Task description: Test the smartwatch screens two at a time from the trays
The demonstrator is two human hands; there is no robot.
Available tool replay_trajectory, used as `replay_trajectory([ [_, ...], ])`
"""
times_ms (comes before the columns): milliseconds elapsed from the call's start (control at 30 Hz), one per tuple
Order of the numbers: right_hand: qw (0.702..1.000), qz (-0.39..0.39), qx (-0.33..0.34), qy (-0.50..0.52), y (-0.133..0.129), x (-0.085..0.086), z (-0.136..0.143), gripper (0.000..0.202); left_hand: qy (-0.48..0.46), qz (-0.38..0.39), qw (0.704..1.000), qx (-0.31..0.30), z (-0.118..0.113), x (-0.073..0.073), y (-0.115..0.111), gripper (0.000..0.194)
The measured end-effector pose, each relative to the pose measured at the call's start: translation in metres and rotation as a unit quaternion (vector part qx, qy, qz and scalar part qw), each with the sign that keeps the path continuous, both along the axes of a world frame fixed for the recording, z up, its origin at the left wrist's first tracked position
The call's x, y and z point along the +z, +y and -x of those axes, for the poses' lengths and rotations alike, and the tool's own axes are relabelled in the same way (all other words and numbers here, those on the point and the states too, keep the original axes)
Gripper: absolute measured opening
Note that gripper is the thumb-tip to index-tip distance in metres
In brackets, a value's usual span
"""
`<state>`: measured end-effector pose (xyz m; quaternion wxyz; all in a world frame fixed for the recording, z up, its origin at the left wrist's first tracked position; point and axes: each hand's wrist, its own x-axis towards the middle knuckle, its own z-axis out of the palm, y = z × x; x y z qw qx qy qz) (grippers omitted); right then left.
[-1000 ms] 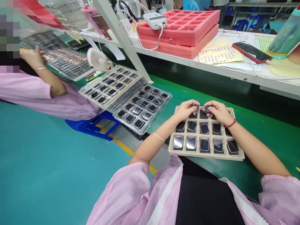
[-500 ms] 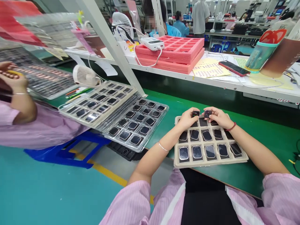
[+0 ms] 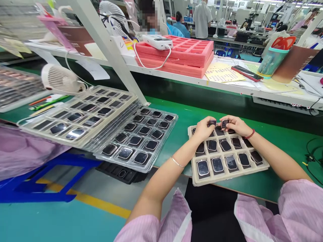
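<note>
My left hand [image 3: 204,129] is closed on a strapless square smartwatch [image 3: 212,122], held up over the far row of a cream tray [image 3: 210,173]. A second smartwatch [image 3: 225,123] is pinched between the thumb and fingers of my right hand [image 3: 236,125], close beside the first and apart from it. Both dark faces look toward me. Below my hands, the tray's pockets hold several more smartwatches [image 3: 217,164] on dark pads; my hands and wrists partly cover the far row.
To the left, a clear tray [image 3: 153,160] of smartwatches overlaps stacked trays [image 3: 87,143]. Beyond stand a small white fan [image 3: 59,78] and a slanted white post [image 3: 111,50]. The shelf carries red foam trays [image 3: 186,55], a phone [image 3: 246,73] and a cup [image 3: 272,62]. A co-worker's pink sleeve [image 3: 27,151] shows at left.
The view has swung slightly left, and the co-worker's hands are out of it. Both my hands still hold their smartwatches over the tray, which now appears slightly tilted.
</note>
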<state>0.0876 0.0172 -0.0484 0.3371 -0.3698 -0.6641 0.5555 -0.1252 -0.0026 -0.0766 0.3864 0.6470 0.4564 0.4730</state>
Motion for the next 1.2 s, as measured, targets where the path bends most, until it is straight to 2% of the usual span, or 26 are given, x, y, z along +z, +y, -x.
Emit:
replay_trajectory([
  [233, 1.000, 0.003, 0.019, 0.002, 0.000, 0.001, -0.001, 0.041, 0.031, 0.014, 0.999, 0.012, 0.000, 0.008, -0.004, 0.041],
  [400, 1.000, 0.011, 0.020, 0.011, 0.000, 0.001, -0.001, 0.037, 0.024, 0.004, 1.000, 0.003, -0.001, 0.000, 0.001, 0.030],
  [533, 1.000, 0.012, 0.023, 0.017, 0.001, -0.001, -0.001, 0.037, 0.021, 0.005, 1.000, 0.006, -0.002, -0.006, 0.004, 0.039],
  [667, 0.999, 0.005, 0.030, 0.017, 0.002, -0.003, -0.002, 0.039, 0.011, 0.006, 1.000, 0.005, -0.002, -0.005, 0.003, 0.047],
  [867, 0.999, -0.008, 0.030, 0.011, 0.002, -0.005, -0.001, 0.035, -0.036, 0.052, 0.998, -0.013, -0.002, -0.003, 0.001, 0.036],
  [1067, 0.999, -0.027, 0.041, -0.001, 0.003, -0.004, -0.002, 0.041, -0.060, 0.047, 0.997, -0.021, 0.000, -0.003, 0.001, 0.046],
  [1200, 0.999, -0.014, 0.033, -0.008, 0.002, -0.003, -0.001, 0.036, -0.093, 0.088, 0.991, -0.043, 0.000, 0.003, -0.003, 0.031],
])
